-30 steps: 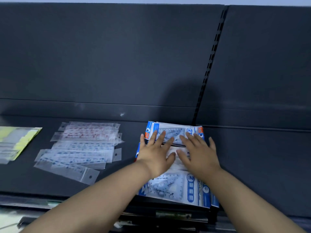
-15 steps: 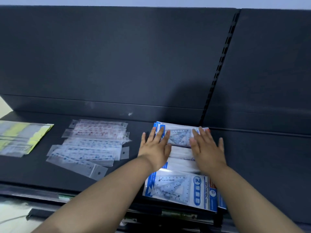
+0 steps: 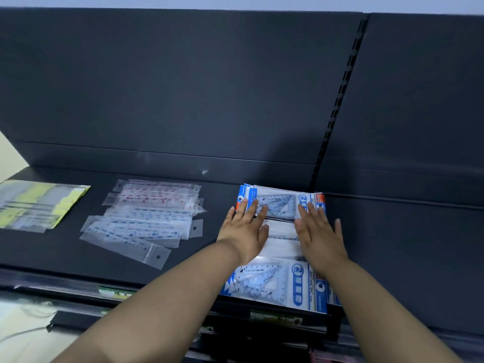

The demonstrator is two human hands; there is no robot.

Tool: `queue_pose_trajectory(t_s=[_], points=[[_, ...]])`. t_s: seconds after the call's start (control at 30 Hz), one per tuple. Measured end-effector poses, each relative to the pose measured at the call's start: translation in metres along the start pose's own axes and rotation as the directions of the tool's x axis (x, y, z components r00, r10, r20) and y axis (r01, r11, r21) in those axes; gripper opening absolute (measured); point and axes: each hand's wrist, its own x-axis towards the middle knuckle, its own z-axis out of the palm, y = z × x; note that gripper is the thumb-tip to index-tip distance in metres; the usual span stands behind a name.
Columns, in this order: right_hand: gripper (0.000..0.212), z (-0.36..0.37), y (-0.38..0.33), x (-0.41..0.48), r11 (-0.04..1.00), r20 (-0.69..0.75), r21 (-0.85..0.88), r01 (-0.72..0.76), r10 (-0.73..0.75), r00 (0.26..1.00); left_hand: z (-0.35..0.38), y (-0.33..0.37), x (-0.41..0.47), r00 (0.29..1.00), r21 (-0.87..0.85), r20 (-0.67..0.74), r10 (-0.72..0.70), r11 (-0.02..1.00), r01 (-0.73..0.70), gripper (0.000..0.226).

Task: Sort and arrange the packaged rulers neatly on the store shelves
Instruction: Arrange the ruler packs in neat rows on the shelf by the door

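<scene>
Blue-and-white packs of set squares lie in a row on the dark shelf (image 3: 392, 244), running from the back to the front edge. My left hand (image 3: 245, 229) and my right hand (image 3: 318, 231) rest flat on the middle packs, fingers spread, fingertips on the rear pack (image 3: 280, 200). The front pack (image 3: 277, 284) lies uncovered near the shelf lip, between my forearms. To the left lies a loose pile of clear-sleeved straight rulers (image 3: 146, 218) with red and blue print. A stack of yellow-and-grey ruler packs (image 3: 39, 203) sits at the far left.
A dark back panel rises behind the shelf, with a slotted upright (image 3: 337, 106) at the right of centre. The shelf goes on to the right of the set squares. Below the front lip a lower shelf with label strips (image 3: 275, 317) shows.
My hands have moved apart a little and slid toward the rear pack. The head camera has shifted, so everything sits further right in view.
</scene>
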Motion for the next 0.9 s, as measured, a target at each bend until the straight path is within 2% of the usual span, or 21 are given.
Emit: queue_pose_trajectory(t_s=[0.3,0.43,0.5,0.57,0.63,0.7,0.9], points=[[0.059,0.001,-0.020,-0.007,0.987,0.077,-0.104,0.120,-0.112,0.991,-0.008,-0.011,-0.016,0.999,-0.001,-0.049,-0.003,1.000,0.003,0.054],[0.075,0.005,-0.041,-0.013,0.980,0.059,-0.114,0.165,-0.159,0.986,-0.018,-0.051,-0.034,0.993,0.054,-0.096,0.073,0.996,-0.068,0.055],[0.081,0.011,-0.055,-0.013,0.975,0.037,-0.112,0.191,-0.188,0.982,-0.021,-0.083,-0.048,0.990,0.127,-0.085,0.116,0.986,-0.105,0.069],[0.088,0.016,-0.075,-0.011,0.970,0.026,-0.114,0.215,-0.214,0.977,-0.022,-0.113,-0.061,0.993,0.182,-0.059,0.102,0.979,-0.090,0.085],[0.076,0.023,-0.103,-0.008,0.958,0.032,-0.157,0.240,-0.238,0.971,-0.019,-0.135,-0.070,0.996,0.193,-0.047,0.070,0.979,-0.060,0.081],[0.058,0.030,-0.132,-0.004,0.942,0.048,-0.202,0.267,-0.262,0.964,-0.015,-0.149,-0.076,0.998,0.170,-0.033,0.050,0.984,-0.044,0.061],[0.057,0.060,-0.193,-0.003,0.916,0.102,-0.266,0.299,-0.282,0.954,-0.010,-0.192,-0.089,0.998,0.087,0.061,0.026,0.996,-0.031,0.060]])
